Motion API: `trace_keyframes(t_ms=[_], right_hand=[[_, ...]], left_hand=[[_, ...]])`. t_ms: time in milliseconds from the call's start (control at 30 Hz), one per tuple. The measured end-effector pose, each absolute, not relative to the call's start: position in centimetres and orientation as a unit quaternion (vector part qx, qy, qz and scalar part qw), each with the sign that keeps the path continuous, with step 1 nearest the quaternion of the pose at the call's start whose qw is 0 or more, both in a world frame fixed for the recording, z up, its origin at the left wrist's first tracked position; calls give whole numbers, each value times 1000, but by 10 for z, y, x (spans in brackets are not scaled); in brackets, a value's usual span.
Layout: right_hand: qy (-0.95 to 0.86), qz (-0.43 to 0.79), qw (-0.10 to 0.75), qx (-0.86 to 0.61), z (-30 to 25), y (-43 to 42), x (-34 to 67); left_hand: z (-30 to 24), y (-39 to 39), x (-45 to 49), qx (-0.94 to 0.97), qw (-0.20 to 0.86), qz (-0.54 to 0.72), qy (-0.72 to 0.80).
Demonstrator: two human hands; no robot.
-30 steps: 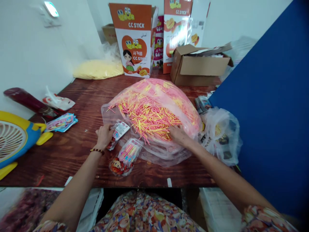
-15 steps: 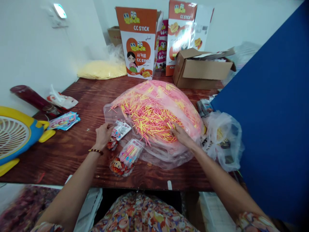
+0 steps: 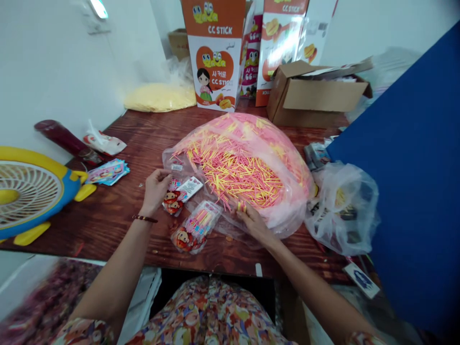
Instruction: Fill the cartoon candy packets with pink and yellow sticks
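My right hand [image 3: 254,224] pinches a small bunch of pink and yellow sticks [image 3: 242,206] at the near edge of a big clear bag. Inside that bag [image 3: 294,158] lies a heap of loose pink and yellow sticks [image 3: 233,170]. My left hand [image 3: 156,189] is closed at the top left of a clear printed pouch [image 3: 172,203] with a red-haired cartoon figure, and its fingertips grip the edge. A white printed card [image 3: 192,188] lies at this pouch. Nearer to me, a pouch filled with sticks [image 3: 197,227] lies flat on the table.
A yellow and blue fan [image 3: 32,191], a dark red bottle [image 3: 68,141], tissues [image 3: 104,143] and printed packets [image 3: 108,171] are at the left. Cartons [image 3: 215,57] and an open brown box [image 3: 312,98] stand behind. A white plastic bag [image 3: 343,211] sits right, beside a blue panel [image 3: 413,167].
My right hand has come out of the heap, toward me and to the left, with a bunch of sticks in it. My left hand stays at the pouch. The view has shifted slightly.
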State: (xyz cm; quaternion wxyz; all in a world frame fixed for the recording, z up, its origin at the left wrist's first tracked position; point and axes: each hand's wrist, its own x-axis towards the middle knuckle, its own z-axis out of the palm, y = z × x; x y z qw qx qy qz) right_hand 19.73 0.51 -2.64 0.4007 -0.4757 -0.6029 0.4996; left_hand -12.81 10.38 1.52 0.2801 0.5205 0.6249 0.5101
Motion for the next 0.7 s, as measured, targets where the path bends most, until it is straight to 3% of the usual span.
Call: trace_keyframes(t_ms=[133,367,533,700], right_hand=[[-640,457,345,-512,-44,-1,195],[-586,478,370,-540,-48,1,193],[-482,576,445,-487,-29,8,188],[-469,568,502,-452,13,32,193]], left_hand=[[30,96,-120,479,339,554,590],[35,96,-114,446,356,572,590],[44,88,-99,504,359,520,589],[61,61,-55,578,467,423,518]])
